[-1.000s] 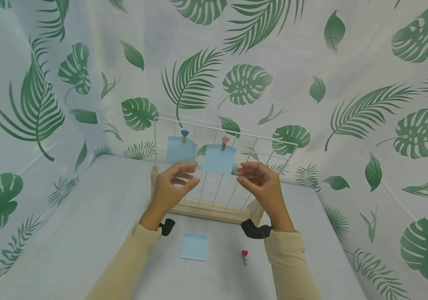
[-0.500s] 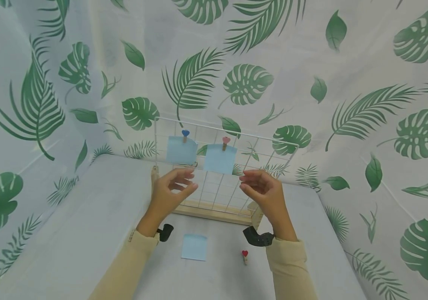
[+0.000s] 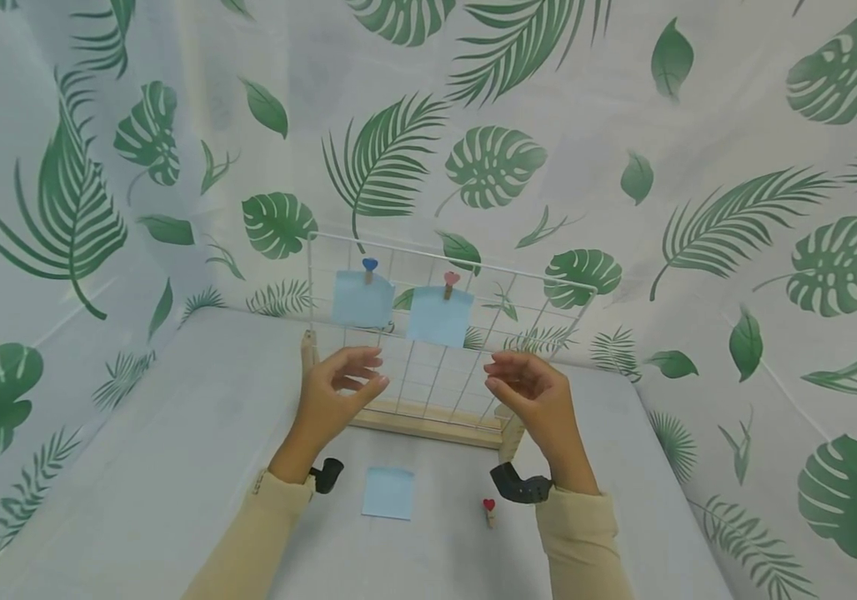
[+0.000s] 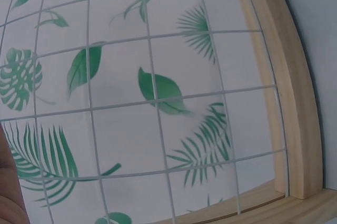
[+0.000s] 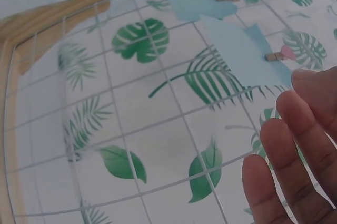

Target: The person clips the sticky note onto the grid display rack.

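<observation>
Two light-blue paper notes hang side by side on a white wire grid [image 3: 436, 375]. A clothespin with a blue heart [image 3: 370, 266] clips the left note [image 3: 363, 300]; one with a pink heart [image 3: 451, 282] clips the right note [image 3: 439, 317]. My left hand [image 3: 334, 387] hovers before the grid below the left note, fingers loosely bent around nothing. Opposite it, my right hand [image 3: 537, 392] hangs below and right of the right note, also holding nothing. On the table lie a third blue note [image 3: 388, 493] and a red-heart clothespin [image 3: 489, 512].
The grid stands in a wooden base [image 3: 428, 423] on a white-covered table [image 3: 166, 450]. Leaf-printed cloth [image 3: 586, 125] hangs behind and at both sides. A black camera mount is strapped at each wrist.
Both hands have drawn down and back from the hanging notes and slightly apart. The notes, clothespins and grid stay in place.
</observation>
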A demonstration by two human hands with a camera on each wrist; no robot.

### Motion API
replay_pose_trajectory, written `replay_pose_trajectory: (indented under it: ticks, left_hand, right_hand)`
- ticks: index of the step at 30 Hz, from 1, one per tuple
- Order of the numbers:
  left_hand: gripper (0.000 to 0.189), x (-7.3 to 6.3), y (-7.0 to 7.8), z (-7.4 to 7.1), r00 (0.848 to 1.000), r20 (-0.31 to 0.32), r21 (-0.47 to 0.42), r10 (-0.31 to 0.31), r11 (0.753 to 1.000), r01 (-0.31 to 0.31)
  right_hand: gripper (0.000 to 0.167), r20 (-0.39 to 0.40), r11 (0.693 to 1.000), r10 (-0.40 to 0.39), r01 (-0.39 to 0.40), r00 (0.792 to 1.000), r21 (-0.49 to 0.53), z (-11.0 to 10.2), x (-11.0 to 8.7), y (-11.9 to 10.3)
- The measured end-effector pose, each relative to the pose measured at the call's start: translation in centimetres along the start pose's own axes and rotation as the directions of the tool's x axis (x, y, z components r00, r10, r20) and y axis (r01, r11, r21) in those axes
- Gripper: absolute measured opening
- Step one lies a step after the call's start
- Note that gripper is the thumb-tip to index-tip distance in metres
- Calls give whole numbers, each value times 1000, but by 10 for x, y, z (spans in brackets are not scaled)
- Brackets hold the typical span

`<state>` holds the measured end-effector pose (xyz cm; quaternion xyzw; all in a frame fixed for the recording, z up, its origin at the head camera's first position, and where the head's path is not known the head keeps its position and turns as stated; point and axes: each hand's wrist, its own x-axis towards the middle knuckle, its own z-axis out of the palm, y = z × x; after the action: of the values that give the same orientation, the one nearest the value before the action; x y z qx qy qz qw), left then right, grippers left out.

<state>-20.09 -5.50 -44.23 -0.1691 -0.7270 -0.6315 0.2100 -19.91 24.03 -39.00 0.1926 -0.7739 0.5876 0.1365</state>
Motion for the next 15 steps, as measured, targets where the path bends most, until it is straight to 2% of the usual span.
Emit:
replay_pose_trajectory:
  ticks: [7, 15]
  left_hand:
    - [39, -6, -3, 0, 999, -3, 7, -39, 999, 39]
    - [37, -15, -9, 0, 999, -22, 6, -33, 999, 33]
  right_hand:
    - [27, -17, 1000, -12, 12, 1000, -7, -3, -6, 2]
    - [24, -24, 999, 11, -12, 1000, -45, -4, -15, 3]
